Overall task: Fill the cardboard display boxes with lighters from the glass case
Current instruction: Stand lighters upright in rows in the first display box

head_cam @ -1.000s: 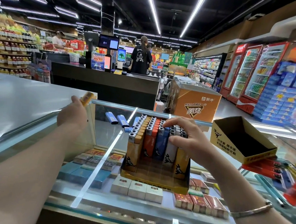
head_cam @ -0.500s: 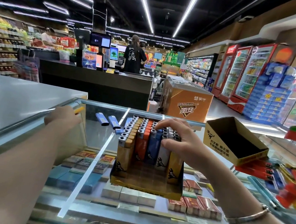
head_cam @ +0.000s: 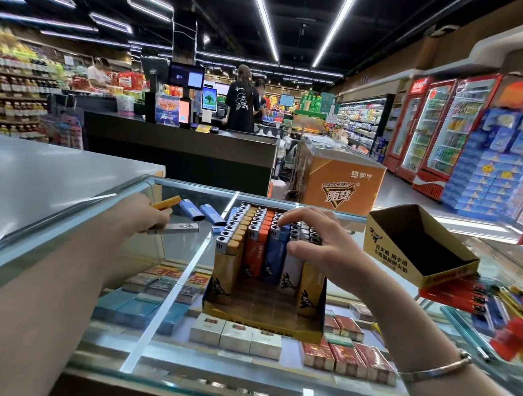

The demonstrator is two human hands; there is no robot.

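A cardboard display box (head_cam: 261,320) stands on the glass case top (head_cam: 182,273), filled with rows of upright lighters (head_cam: 260,232) in yellow, orange, blue and white. My right hand (head_cam: 319,245) rests on the right rows, fingers curled over the lighter tops and thumb against the side. My left hand (head_cam: 143,215) is left of the box, closed on a yellow lighter (head_cam: 166,202) and a silver-grey lighter (head_cam: 177,228). Two blue lighters (head_cam: 201,212) lie on the glass behind it. An empty cardboard display box (head_cam: 421,248) sits tilted at the right.
A pile of loose red, blue and yellow lighters (head_cam: 504,313) lies under and right of the empty box. Cigarette packs (head_cam: 237,336) fill the case under the glass. A grey counter (head_cam: 32,175) adjoins on the left. A checkout counter (head_cam: 178,148) with people stands behind.
My left hand has come down from the case's far left corner toward the box and now shows a silver-grey lighter with the yellow one. My right hand stays on the lighter rows.
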